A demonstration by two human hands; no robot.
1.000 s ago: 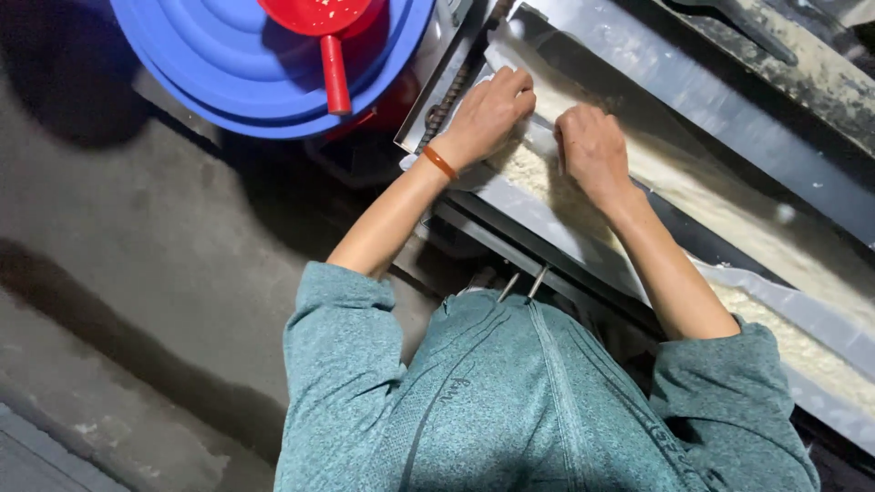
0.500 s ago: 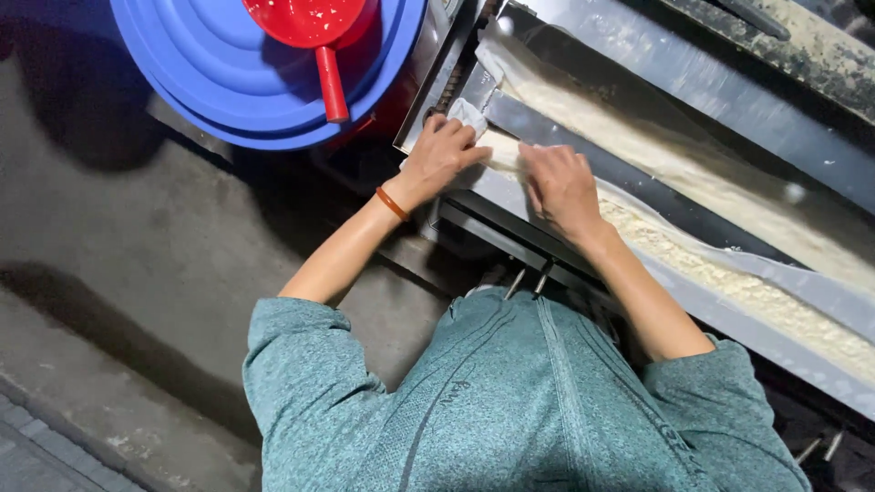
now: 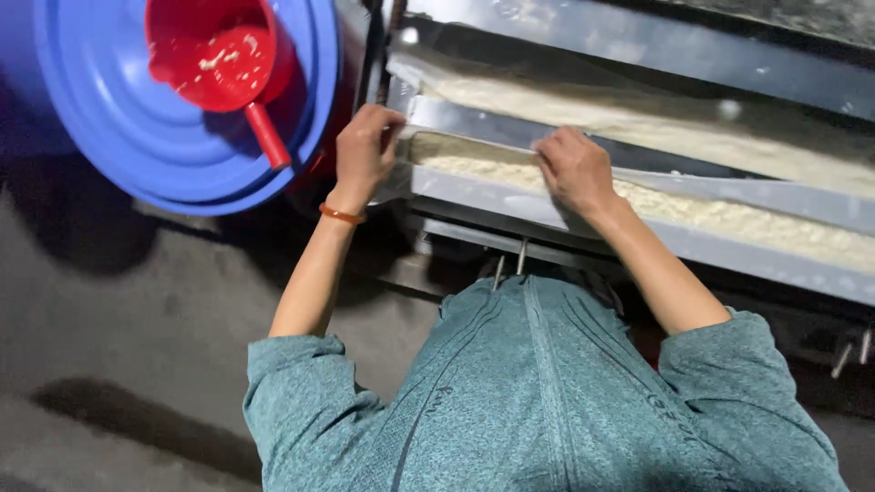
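Hands, left (image 3: 365, 150) and right (image 3: 572, 170), grip a smooth grey metal tray (image 3: 510, 193) of crumbly pale mash (image 3: 693, 211).

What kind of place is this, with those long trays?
Probably a small food-making workshop. Long metal trays hold a pale, crumbly foodstuff, a red scoop lies on a big blue tub, and the floor is bare concrete.

Tray (image 3: 547, 196) under my hands: dull grey sheet metal, smooth, faintly dusted. Its filling (image 3: 729, 214) looks pale, crumbly, matt. Upper tray (image 3: 638, 41) same brushed metal. Basin (image 3: 118, 146): glossy blue plastic, ridged rim. Scoop (image 3: 223, 59): shiny red plastic, flecked with crumbs. My jacket (image 3: 547, 392): teal knit cloth, heathered, soft. Wristband (image 3: 342, 214): smooth orange. Floor (image 3: 109, 346): rough grey concrete.
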